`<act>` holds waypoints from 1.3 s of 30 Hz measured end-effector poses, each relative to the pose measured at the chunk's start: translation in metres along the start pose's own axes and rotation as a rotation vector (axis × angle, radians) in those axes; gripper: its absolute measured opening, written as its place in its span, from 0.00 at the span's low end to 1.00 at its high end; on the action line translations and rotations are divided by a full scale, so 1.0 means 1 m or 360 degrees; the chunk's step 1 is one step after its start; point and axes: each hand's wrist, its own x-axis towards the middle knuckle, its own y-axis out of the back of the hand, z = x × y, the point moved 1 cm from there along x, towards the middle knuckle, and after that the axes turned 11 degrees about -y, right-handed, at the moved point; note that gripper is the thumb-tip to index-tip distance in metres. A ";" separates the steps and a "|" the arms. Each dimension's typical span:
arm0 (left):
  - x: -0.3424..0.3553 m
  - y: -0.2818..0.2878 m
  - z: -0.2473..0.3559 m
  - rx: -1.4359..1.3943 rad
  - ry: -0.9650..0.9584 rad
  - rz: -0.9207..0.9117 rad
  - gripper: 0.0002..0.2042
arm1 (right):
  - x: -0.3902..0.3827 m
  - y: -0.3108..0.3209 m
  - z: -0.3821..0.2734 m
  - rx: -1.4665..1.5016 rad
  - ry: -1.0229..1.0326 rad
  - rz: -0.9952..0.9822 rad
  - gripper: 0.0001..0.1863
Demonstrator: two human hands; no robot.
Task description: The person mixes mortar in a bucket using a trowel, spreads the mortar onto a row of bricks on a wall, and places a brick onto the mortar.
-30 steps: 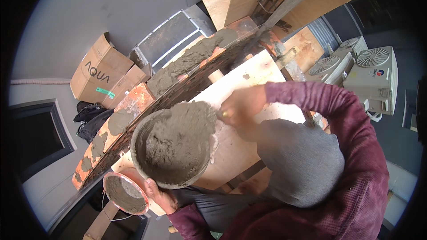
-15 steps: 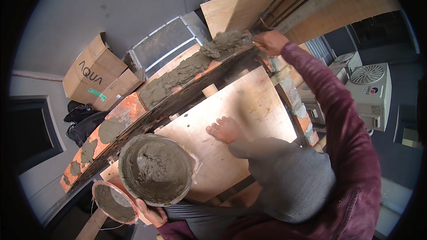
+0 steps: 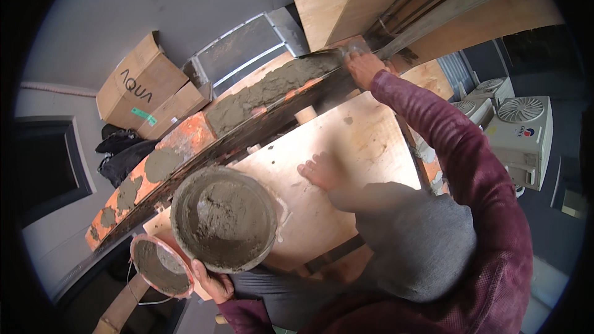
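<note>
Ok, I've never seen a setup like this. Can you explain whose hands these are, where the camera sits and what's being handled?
There's no machine: a person works bare-handed. The camera, a wide fisheye on their head, looks down, so straight edges bend. The left hand is at the near side of a large bucket of grey mortar. The right hand is at the far end of a mortar strip on orange brickwork; it seems to grip a tool, hard to make out. A bare foot rests on a wooden board. A smaller bucket sits beside the large one.
</note>
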 end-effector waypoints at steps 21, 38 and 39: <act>-0.022 -0.098 0.015 0.0882 -0.0287 -0.0546 0.14 | -0.132 0.131 -0.224 0.0066 0.1426 0.0172 0.24; -0.029 -0.088 0.013 0.0763 -0.0266 -0.0423 0.12 | -0.143 0.132 -0.224 0.0120 0.1811 0.0071 0.20; -0.029 -0.089 0.013 0.0765 -0.0268 -0.0452 0.12 | -0.149 0.129 -0.218 0.0013 0.1912 -0.0060 0.20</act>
